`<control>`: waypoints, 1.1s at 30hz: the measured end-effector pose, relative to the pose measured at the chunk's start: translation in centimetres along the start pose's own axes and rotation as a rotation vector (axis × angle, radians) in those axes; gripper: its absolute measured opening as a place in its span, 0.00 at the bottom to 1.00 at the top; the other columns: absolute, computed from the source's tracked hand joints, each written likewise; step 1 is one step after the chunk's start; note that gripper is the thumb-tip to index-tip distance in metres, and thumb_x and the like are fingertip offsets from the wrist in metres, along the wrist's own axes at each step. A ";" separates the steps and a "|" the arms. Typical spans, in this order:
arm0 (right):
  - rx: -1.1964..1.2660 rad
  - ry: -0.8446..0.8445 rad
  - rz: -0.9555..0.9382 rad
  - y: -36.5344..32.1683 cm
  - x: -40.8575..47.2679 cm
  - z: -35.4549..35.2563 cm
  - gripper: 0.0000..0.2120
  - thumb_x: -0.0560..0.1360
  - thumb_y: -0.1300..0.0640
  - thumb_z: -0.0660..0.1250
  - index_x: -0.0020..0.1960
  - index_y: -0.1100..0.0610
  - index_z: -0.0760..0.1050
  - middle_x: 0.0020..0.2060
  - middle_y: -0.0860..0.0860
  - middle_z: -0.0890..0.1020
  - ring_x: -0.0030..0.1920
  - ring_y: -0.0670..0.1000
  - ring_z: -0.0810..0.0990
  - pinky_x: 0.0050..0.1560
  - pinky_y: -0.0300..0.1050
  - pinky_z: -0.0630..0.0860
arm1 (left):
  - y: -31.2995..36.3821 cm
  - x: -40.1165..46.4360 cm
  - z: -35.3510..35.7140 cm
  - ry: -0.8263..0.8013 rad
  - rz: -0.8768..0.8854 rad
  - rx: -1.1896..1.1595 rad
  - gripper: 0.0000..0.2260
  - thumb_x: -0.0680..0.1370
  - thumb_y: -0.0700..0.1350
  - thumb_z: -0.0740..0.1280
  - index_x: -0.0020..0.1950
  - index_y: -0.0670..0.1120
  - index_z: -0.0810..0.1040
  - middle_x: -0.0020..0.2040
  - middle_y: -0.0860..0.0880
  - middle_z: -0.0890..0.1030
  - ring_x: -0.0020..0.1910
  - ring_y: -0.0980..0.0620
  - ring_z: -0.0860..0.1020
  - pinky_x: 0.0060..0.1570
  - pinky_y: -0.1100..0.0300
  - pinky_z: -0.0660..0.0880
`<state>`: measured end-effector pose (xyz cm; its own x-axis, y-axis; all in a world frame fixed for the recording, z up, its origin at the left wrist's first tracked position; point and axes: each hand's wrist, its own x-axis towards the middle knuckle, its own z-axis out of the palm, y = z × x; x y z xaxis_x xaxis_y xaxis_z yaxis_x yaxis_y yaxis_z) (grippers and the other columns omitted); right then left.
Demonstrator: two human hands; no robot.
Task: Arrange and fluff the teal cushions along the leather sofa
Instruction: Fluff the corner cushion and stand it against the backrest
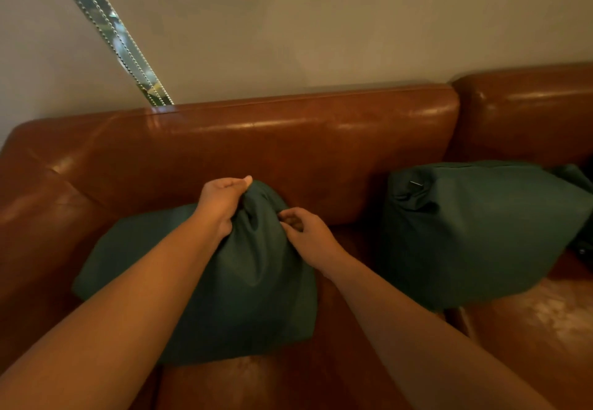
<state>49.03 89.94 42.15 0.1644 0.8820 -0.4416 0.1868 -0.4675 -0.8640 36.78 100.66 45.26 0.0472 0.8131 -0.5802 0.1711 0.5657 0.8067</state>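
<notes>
A teal cushion [250,297] lies on the seat of the brown leather sofa [288,140], near its left end. Its upper corner is bunched and pulled upward. My left hand [221,204] grips that bunched corner from the left, thumb on top. My right hand [305,233] pinches the fabric just to the right of the same corner. A second teal cushion [475,233] leans against the backrest further right, apart from both hands. The edge of another teal cushion [574,175] shows behind it at the far right.
The sofa's left armrest [29,217] rises beside the first cushion. A plain wall [321,24] stands behind the backrest, with a narrow window gap and bead chains [112,31] at upper left. A seam [455,316] divides two seat cushions.
</notes>
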 end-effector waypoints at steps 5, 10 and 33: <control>0.017 0.190 -0.050 1.6 -0.1 3.3 0.07 0.77 0.57 0.66 0.54 0.56 0.77 0.46 0.50 0.80 0.49 0.51 0.78 0.55 0.48 0.76 | -0.6 -0.4 -1.1 -0.082 -0.115 -0.069 0.08 0.78 0.44 0.66 0.40 0.43 0.76 0.39 0.44 0.80 0.38 0.48 0.79 0.36 0.57 0.74; -0.110 0.275 -0.168 1.3 0.5 3.0 0.03 0.77 0.58 0.64 0.46 0.54 0.75 0.40 0.48 0.77 0.46 0.54 0.76 0.50 0.52 0.74 | 0.2 -1.3 -1.0 -0.168 0.174 0.207 0.09 0.74 0.52 0.71 0.47 0.49 0.75 0.46 0.47 0.77 0.46 0.48 0.77 0.42 0.56 0.74; 0.268 0.072 -0.185 -0.2 0.0 -3.0 0.03 0.76 0.58 0.68 0.48 0.53 0.79 0.48 0.53 0.84 0.51 0.50 0.82 0.54 0.47 0.79 | 1.4 -0.9 -2.2 -0.218 0.631 0.531 0.04 0.74 0.46 0.72 0.40 0.48 0.78 0.36 0.50 0.80 0.37 0.53 0.80 0.42 0.55 0.77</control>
<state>51.92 89.91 43.07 0.2216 0.9395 -0.2612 -0.0397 -0.2590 -0.9651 34.84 101.05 47.15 0.4679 0.8790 -0.0921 0.4855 -0.1686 0.8578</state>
